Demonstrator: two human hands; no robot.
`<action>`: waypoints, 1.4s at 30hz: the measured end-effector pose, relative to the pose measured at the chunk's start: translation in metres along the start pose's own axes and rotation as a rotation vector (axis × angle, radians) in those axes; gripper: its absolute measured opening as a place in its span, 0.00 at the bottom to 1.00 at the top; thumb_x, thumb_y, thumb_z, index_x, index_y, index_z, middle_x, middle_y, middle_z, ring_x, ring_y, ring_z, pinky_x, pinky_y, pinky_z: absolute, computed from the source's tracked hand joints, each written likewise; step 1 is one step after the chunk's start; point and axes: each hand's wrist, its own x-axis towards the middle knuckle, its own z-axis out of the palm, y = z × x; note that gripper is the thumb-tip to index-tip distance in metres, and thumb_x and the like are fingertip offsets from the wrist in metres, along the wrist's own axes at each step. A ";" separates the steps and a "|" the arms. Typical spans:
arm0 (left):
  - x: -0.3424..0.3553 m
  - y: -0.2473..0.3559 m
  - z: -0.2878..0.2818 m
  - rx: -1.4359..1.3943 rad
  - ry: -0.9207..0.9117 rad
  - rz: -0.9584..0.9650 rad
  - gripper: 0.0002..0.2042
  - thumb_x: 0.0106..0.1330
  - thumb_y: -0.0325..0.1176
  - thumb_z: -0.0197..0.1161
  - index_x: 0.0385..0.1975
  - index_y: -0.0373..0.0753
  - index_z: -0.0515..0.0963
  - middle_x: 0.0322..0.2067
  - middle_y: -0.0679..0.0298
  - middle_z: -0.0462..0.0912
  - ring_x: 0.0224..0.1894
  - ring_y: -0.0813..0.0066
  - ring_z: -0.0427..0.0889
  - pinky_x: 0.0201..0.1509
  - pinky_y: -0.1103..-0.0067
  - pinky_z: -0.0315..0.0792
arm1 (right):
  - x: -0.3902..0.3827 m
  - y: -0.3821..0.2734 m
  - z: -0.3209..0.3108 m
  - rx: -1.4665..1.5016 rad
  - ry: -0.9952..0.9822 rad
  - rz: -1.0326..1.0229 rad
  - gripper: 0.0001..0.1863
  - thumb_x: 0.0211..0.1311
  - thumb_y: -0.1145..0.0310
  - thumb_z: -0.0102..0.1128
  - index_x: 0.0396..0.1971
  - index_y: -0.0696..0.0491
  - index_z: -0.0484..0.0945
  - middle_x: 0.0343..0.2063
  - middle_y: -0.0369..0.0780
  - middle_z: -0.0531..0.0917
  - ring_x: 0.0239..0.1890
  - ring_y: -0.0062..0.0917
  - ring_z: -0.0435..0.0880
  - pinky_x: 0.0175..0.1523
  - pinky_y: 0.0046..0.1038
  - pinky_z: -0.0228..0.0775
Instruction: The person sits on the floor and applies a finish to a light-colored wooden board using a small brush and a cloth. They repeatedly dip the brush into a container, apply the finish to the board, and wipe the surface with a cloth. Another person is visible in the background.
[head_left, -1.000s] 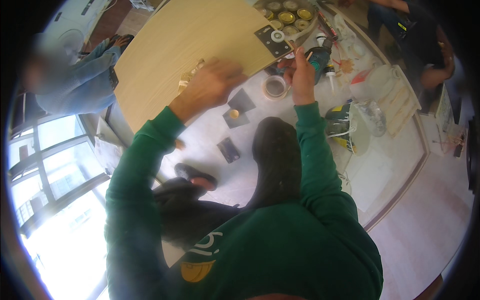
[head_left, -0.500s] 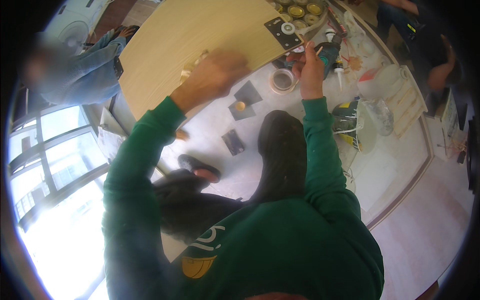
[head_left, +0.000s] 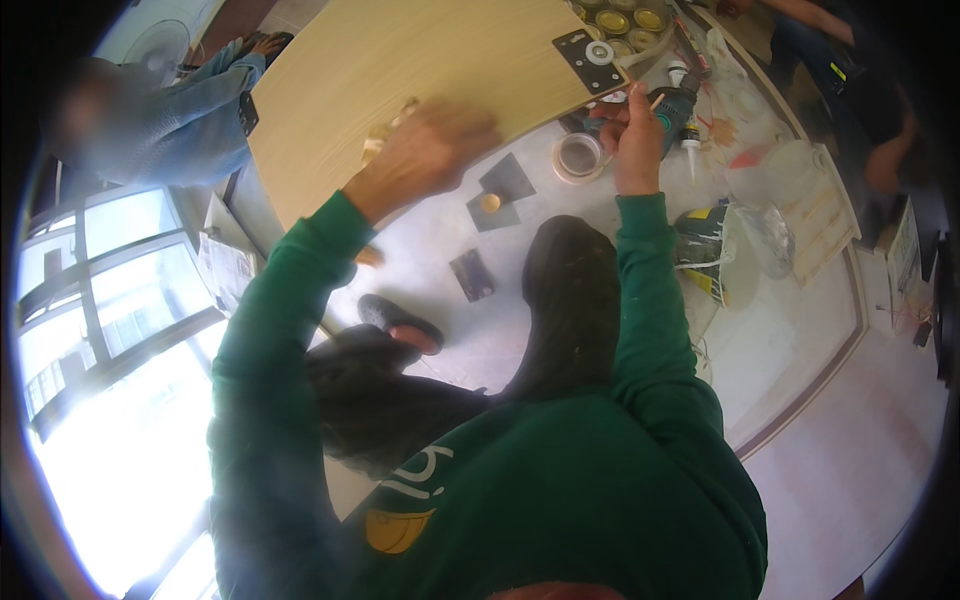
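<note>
A broad pale wood panel (head_left: 340, 90) lies slantwise in front of me, with a dark metal plate bearing a white roller (head_left: 590, 62) at its right corner. My left hand (head_left: 432, 145) is closed low over the panel, its knuckles blurred. A crumpled tan piece (head_left: 380, 138), perhaps cloth, pokes out from under that hand. At the panel's right corner my right hand (head_left: 638, 140) is raised, thumb and fingers touching the edge. A thin wooden stick (head_left: 657, 101) juts from its fingers.
A clear round tub (head_left: 579, 156), grey square sheets (head_left: 508, 178), a cut bucket (head_left: 722, 255), a power drill (head_left: 676, 115) and several tins (head_left: 612, 22) stand around. One person (head_left: 170, 130) sits at the left. Another (head_left: 825, 75) is at the right.
The view has shifted slightly, so the panel, tools and right hand sit a little farther right. My left hand stays over the same area of the panel, still blurred by motion.
</note>
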 end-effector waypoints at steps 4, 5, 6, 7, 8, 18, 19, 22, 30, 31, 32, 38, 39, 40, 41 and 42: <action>-0.007 -0.001 0.002 -0.002 0.021 0.032 0.16 0.53 0.25 0.69 0.44 0.39 0.83 0.44 0.63 0.80 0.43 0.65 0.78 0.45 0.69 0.70 | 0.003 0.001 -0.003 -0.015 -0.009 -0.018 0.32 0.78 0.40 0.47 0.57 0.55 0.80 0.26 0.39 0.85 0.14 0.11 0.65 0.19 0.16 0.52; -0.015 0.000 0.003 0.003 0.034 0.037 0.16 0.53 0.25 0.69 0.44 0.39 0.83 0.44 0.63 0.80 0.43 0.65 0.78 0.45 0.69 0.70 | 0.002 0.002 -0.005 -0.019 -0.012 -0.018 0.32 0.78 0.40 0.47 0.57 0.55 0.80 0.26 0.40 0.85 0.14 0.11 0.65 0.19 0.16 0.52; -0.023 0.002 -0.001 0.011 0.000 0.013 0.16 0.53 0.25 0.69 0.44 0.40 0.83 0.43 0.63 0.80 0.44 0.65 0.78 0.45 0.69 0.70 | 0.002 0.002 -0.004 -0.022 -0.016 -0.021 0.32 0.78 0.40 0.47 0.57 0.55 0.80 0.26 0.40 0.85 0.14 0.11 0.65 0.19 0.16 0.52; -0.033 0.007 -0.007 0.021 -0.035 -0.014 0.16 0.53 0.25 0.69 0.44 0.40 0.83 0.43 0.63 0.80 0.44 0.65 0.78 0.45 0.69 0.70 | 0.002 0.002 -0.004 -0.022 -0.023 -0.023 0.33 0.78 0.40 0.47 0.57 0.56 0.80 0.26 0.40 0.85 0.14 0.11 0.65 0.19 0.17 0.52; -0.042 0.011 -0.013 0.032 -0.069 -0.041 0.16 0.53 0.25 0.69 0.44 0.40 0.83 0.43 0.64 0.80 0.44 0.65 0.78 0.45 0.69 0.70 | 0.001 0.001 -0.003 -0.024 -0.012 -0.022 0.32 0.78 0.40 0.47 0.57 0.55 0.80 0.26 0.40 0.85 0.14 0.11 0.65 0.19 0.17 0.51; -0.105 0.079 -0.102 -0.170 0.028 -0.448 0.14 0.53 0.19 0.66 0.41 0.34 0.84 0.39 0.58 0.82 0.39 0.61 0.83 0.43 0.69 0.75 | -0.006 0.012 -0.027 0.084 0.149 0.075 0.32 0.80 0.41 0.39 0.55 0.55 0.80 0.31 0.42 0.85 0.17 0.17 0.69 0.21 0.19 0.54; -0.110 0.093 -0.110 -0.287 0.074 -0.546 0.13 0.53 0.17 0.64 0.39 0.33 0.84 0.37 0.59 0.82 0.37 0.61 0.83 0.41 0.70 0.75 | -0.012 0.017 -0.031 0.132 0.199 0.093 0.33 0.80 0.40 0.38 0.53 0.55 0.81 0.31 0.41 0.84 0.17 0.18 0.70 0.22 0.19 0.57; -0.121 0.118 -0.121 -0.548 0.188 -0.717 0.08 0.58 0.17 0.62 0.36 0.30 0.84 0.35 0.58 0.82 0.34 0.62 0.84 0.39 0.74 0.76 | -0.032 0.050 -0.047 0.089 0.226 0.142 0.33 0.79 0.40 0.37 0.47 0.55 0.82 0.27 0.38 0.84 0.16 0.20 0.73 0.23 0.20 0.62; -0.169 0.171 -0.090 -0.646 0.037 -0.721 0.05 0.52 0.22 0.64 0.28 0.31 0.81 0.29 0.54 0.79 0.28 0.53 0.80 0.32 0.63 0.73 | -0.105 0.116 -0.016 -0.349 -0.122 0.246 0.19 0.76 0.56 0.54 0.36 0.57 0.85 0.25 0.35 0.84 0.23 0.18 0.81 0.26 0.21 0.69; -0.165 0.181 -0.085 -0.568 0.071 -0.693 0.02 0.51 0.23 0.64 0.23 0.33 0.78 0.26 0.55 0.75 0.26 0.51 0.79 0.30 0.62 0.73 | -0.106 0.123 -0.011 -0.367 -0.134 0.226 0.16 0.74 0.59 0.58 0.37 0.57 0.85 0.26 0.35 0.85 0.23 0.17 0.82 0.27 0.20 0.70; -0.167 0.189 -0.080 -0.525 0.037 -0.700 0.02 0.51 0.24 0.64 0.23 0.33 0.78 0.26 0.56 0.75 0.25 0.51 0.79 0.30 0.62 0.73 | -0.106 0.131 -0.005 -0.395 -0.178 0.207 0.14 0.73 0.62 0.59 0.37 0.58 0.86 0.27 0.36 0.85 0.24 0.18 0.83 0.28 0.20 0.71; -0.176 0.221 -0.062 -0.382 -0.034 -0.690 0.07 0.50 0.28 0.65 0.18 0.34 0.75 0.25 0.56 0.71 0.21 0.55 0.78 0.27 0.62 0.74 | -0.086 0.172 0.013 -0.618 -0.333 0.097 0.09 0.64 0.72 0.63 0.40 0.60 0.87 0.29 0.37 0.88 0.27 0.19 0.85 0.35 0.20 0.76; -0.176 0.223 -0.063 -0.369 -0.055 -0.692 0.07 0.50 0.28 0.66 0.18 0.34 0.74 0.25 0.56 0.71 0.20 0.56 0.78 0.27 0.62 0.74 | -0.084 0.177 0.017 -0.666 -0.334 0.088 0.10 0.63 0.72 0.64 0.40 0.60 0.87 0.29 0.37 0.88 0.27 0.19 0.85 0.35 0.20 0.76; -0.175 0.224 -0.067 -0.356 -0.079 -0.691 0.08 0.49 0.29 0.66 0.17 0.34 0.74 0.25 0.56 0.71 0.20 0.57 0.78 0.27 0.62 0.74 | -0.080 0.182 0.019 -0.711 -0.331 0.078 0.10 0.62 0.72 0.64 0.41 0.60 0.87 0.28 0.38 0.88 0.27 0.20 0.85 0.36 0.21 0.76; -0.174 0.226 -0.069 -0.343 -0.103 -0.690 0.08 0.49 0.29 0.66 0.17 0.34 0.74 0.25 0.57 0.71 0.20 0.58 0.79 0.27 0.62 0.75 | -0.073 0.192 0.017 -0.696 -0.332 0.057 0.11 0.61 0.71 0.65 0.39 0.60 0.88 0.27 0.38 0.89 0.28 0.19 0.86 0.37 0.22 0.77; -0.173 0.227 -0.071 -0.341 -0.098 -0.695 0.08 0.49 0.29 0.66 0.17 0.34 0.74 0.25 0.57 0.71 0.20 0.58 0.79 0.27 0.63 0.75 | -0.069 0.203 0.016 -0.727 -0.347 0.053 0.10 0.60 0.70 0.65 0.38 0.59 0.88 0.26 0.38 0.88 0.28 0.19 0.86 0.37 0.23 0.77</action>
